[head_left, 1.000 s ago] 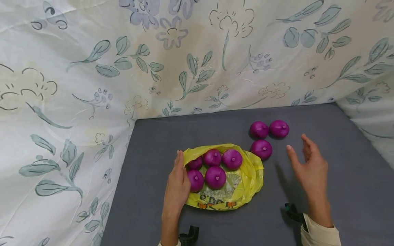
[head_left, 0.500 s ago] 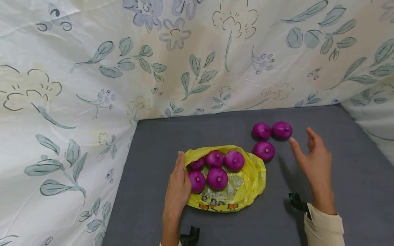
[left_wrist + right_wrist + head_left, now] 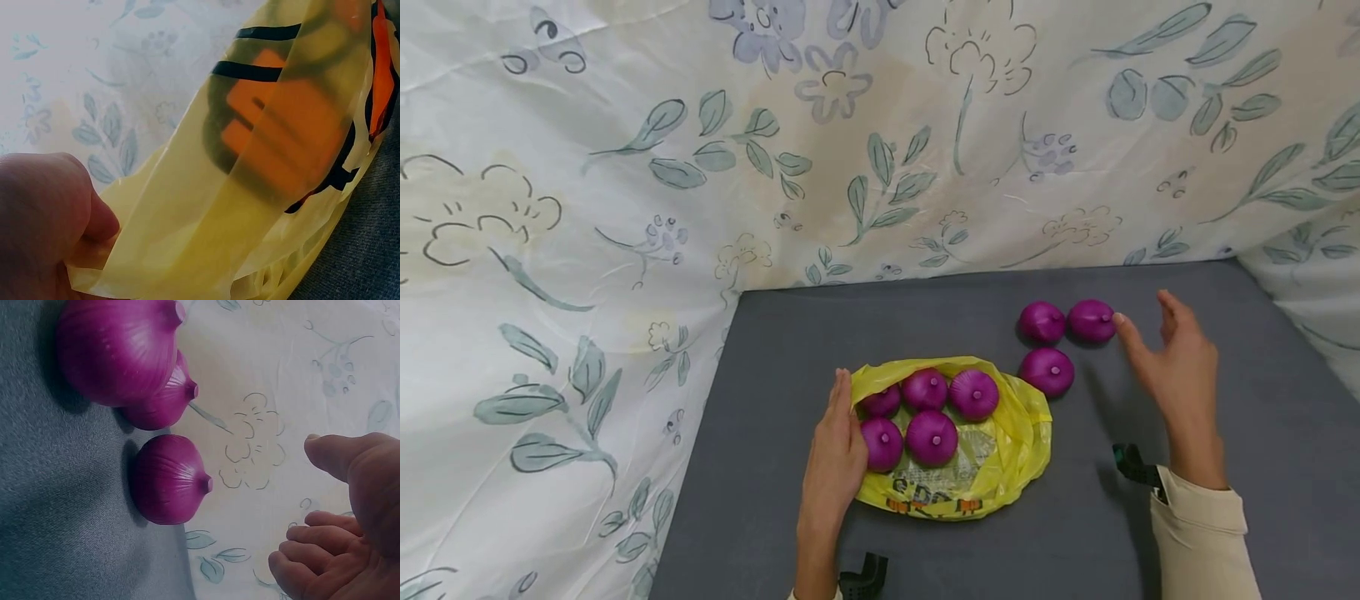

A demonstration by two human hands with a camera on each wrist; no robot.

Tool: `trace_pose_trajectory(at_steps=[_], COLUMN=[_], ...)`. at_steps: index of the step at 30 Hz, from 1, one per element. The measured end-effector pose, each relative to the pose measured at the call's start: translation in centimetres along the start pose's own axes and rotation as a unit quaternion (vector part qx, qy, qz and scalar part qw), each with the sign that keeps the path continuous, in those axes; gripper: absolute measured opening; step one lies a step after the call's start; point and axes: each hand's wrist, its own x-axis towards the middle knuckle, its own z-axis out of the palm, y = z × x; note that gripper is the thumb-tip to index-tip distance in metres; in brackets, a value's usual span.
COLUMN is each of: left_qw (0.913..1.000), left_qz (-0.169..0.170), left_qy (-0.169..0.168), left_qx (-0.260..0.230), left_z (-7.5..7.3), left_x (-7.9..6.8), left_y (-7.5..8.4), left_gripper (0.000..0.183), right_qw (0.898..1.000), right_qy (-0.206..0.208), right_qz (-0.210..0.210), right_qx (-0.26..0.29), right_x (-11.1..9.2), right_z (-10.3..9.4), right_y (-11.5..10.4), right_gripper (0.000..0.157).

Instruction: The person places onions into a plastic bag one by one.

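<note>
A yellow plastic bag lies with its mouth spread, holding several purple onions. My left hand grips the bag's left rim; in the left wrist view its thumb lies against the thin yellow plastic. Three more onions sit on the cloth right of the bag: a near one, a back left one and a back right one. Beside the back right onion hovers my right hand, thumb and fingers spread. The right wrist view shows a gap between this hand and the closest onion.
Dark grey cloth covers the table. Floral fabric hangs behind it and along both sides. A black wrist mount shows at the right wrist, another black mount at the left.
My right hand has moved forward, away from me, toward the back right onion. The left hand stays at the bag's rim. The view has shifted slightly.
</note>
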Motion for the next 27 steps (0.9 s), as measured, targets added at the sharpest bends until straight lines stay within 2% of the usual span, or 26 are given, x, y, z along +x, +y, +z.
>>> trace_pose_trajectory(at_steps=[9,19,27], left_qw=[0.9998,0.9998,0.9999], left_qz=[0.01,0.009,0.005], left_qy=[0.008,0.008,0.006], left_qx=[0.016,0.016,0.014], left_z=[-0.4,-0.3,-0.4], left_x=[-0.1,0.0,0.1], left_y=[0.1,0.1,0.2], left_gripper=[0.063,0.063,0.062], right_qw=[0.999,0.996,0.995], right_qy=[-0.046,-0.079,-0.095], right_qz=[0.0,0.007,-0.003], right_qx=[-0.024,-0.05,-0.044], right_x=[1.8,2.7,3.2], right_z=[1.9,3.7,5.0], right_y=[0.4,2.3,2.8], right_gripper=[0.088,0.093,0.098])
